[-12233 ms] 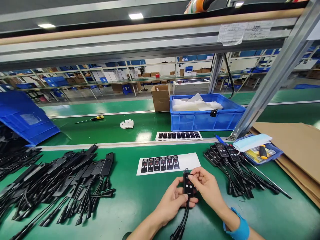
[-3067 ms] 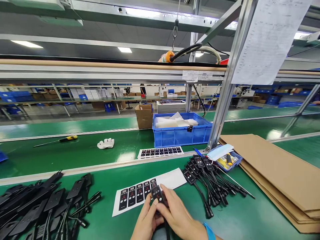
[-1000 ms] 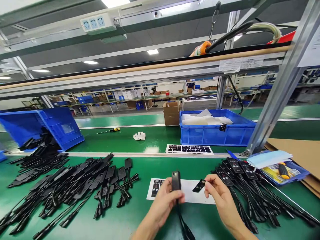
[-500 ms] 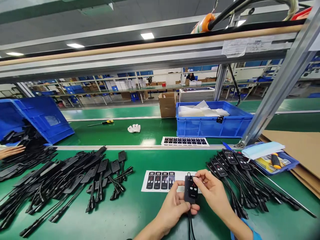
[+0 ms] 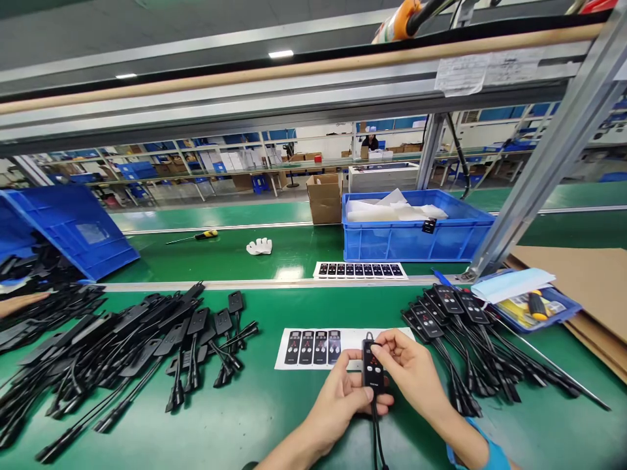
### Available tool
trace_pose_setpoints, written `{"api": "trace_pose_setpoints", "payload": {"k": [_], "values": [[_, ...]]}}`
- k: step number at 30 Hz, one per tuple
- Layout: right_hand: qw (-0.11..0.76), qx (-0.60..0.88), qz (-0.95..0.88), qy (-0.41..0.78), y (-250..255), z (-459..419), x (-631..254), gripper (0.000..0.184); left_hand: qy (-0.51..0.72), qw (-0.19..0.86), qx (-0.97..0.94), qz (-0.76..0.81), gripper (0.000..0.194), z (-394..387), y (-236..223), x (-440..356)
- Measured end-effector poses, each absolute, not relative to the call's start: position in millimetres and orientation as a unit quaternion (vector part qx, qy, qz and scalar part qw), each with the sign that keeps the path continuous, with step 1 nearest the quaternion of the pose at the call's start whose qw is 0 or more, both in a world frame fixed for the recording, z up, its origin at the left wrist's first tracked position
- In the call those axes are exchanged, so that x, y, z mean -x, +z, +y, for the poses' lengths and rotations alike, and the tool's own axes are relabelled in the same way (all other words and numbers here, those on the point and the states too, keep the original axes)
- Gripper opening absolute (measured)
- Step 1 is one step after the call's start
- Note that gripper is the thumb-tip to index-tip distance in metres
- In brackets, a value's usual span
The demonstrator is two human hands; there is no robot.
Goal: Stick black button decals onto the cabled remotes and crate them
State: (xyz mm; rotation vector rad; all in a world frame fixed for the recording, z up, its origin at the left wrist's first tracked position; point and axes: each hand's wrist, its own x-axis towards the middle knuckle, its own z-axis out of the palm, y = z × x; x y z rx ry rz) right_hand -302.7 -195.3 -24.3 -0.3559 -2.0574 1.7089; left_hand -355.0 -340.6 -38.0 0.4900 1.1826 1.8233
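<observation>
Head view: the left hand (image 5: 343, 398) is closed around a black wired controller (image 5: 373, 386), thumb on its lower front, fingers behind. The right hand (image 5: 409, 365) is narrow, thumb and forefinger close together at the upper end of the printed label (image 5: 375, 369) on the controller's front; whether they pinch the label or only press it cannot be told.

Change noted: one second earlier the right hand held the label clear of the controller; half a second earlier it sat askew on the front. It now lies nearly in line with the housing.

Just beyond the left hand, a white label sheet (image 5: 353, 337) shows four labels on the tabletop (image 5: 255, 421); six were visible about twelve seconds ago. Well to the left of the left hand lies a heap of black controllers (image 5: 147, 333) with cables. To the right of the right hand, labelled controllers (image 5: 448, 300) lie bunched, near a pale blue face mask (image 5: 514, 285). A co-worker's hand (image 5: 22, 304), at far left, now shows less of its fingers.
</observation>
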Motion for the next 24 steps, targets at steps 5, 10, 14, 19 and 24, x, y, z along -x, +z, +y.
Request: {"api": "trace_pose_setpoints", "payload": {"k": [5, 10, 14, 19, 24], "values": [[0.220, 0.132, -0.739, 0.624, -25.2, -195.1, 303.2, 0.024, 0.730, 0.432, -0.200, 0.490, 0.050, -338.8, -32.9, 352.5], [0.217, 0.132, -0.736, 0.628, -27.3, -194.6, 304.1, 0.023, 0.726, 0.428, -0.203, 0.498, 0.056, -337.8, -31.8, 350.2], [0.216, 0.135, -0.735, 0.629, -27.9, -193.9, 305.2, 0.023, 0.725, 0.420, -0.211, 0.503, 0.056, -338.0, -33.5, 349.6], [0.212, 0.141, -0.735, 0.628, -28.2, -195.4, 304.7, 0.025, 0.723, 0.420, -0.220, 0.502, 0.053, -338.5, -32.7, 350.6], [0.221, 0.154, -0.742, 0.614, -27.7, -193.8, 304.2, 0.028, 0.730, 0.422, -0.223, 0.489, 0.051, -338.7, -35.3, 352.2]]}}
